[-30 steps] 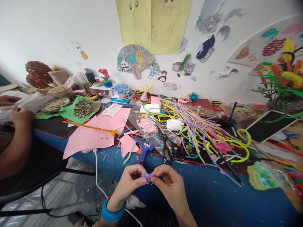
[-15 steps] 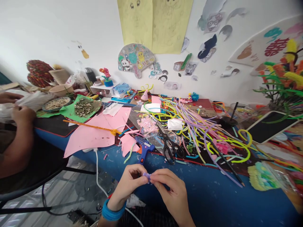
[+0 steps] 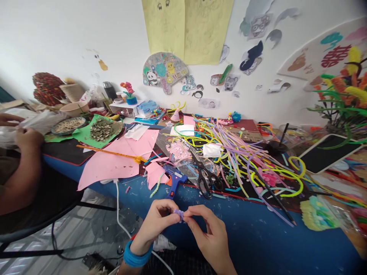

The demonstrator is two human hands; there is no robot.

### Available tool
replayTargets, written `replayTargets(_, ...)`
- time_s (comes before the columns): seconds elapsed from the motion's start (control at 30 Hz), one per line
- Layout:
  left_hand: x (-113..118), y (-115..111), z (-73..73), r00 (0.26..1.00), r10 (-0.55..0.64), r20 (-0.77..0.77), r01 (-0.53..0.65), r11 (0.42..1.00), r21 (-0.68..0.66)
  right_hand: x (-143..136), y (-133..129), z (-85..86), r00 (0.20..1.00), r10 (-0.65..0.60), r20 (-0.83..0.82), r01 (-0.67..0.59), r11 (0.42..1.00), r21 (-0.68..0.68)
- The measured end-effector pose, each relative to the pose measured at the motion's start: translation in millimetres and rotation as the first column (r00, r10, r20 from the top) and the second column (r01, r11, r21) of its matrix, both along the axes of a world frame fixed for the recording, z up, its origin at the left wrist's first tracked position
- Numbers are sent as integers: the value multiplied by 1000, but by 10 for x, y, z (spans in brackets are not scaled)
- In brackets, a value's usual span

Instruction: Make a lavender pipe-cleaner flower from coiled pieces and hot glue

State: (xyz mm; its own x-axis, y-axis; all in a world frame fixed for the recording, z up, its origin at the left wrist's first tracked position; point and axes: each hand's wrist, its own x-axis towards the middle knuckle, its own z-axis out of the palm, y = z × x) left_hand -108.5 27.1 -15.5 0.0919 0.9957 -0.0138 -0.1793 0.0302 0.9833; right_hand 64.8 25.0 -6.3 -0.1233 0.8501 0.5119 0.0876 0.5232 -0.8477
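Note:
Between my hands, in front of the table edge, is a small purple fuzzy piece that looks like twisted pipe cleaner. My left hand, with a blue band at the wrist, pinches its left side between thumb and forefinger. On the other side my right hand has thumb and forefinger closed on its right end. Fingers cover part of the piece, so its full shape is hidden. Just beyond my hands lie a blue glue gun and black-handled scissors.
A tangle of yellow and purple pipe cleaners spreads across the blue-covered table. Pink sheets lie to the left, a pencil to the right. A white cable hangs off the edge. At far left, another person's hand touches a plastic bag.
My right fingertips have shifted slightly at the purple piece, and a little more of it shows between the hands. The table things stay in place.

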Motion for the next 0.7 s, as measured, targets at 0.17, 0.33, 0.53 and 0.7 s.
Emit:
replayTargets(0.17,-4,-8,-5,1000,-14,-2,14,1000,12,4,23,-6,1000,15,-28,-17,997,-78)
replayTargets(0.33,-1,-7,5,1000,-28,2,28,999,21,1,23,31,999,42,-7,-42,989,-144)
replayTargets(0.53,15,5,6,1000,-23,6,23,1000,21,4,6,17,998,65,-19,-67,987,-145)
replayTargets(0.7,1,7,-47,1000,-2,20,1,1000,19,-7,-41,-94,995,77,-67,-84,990,-112)
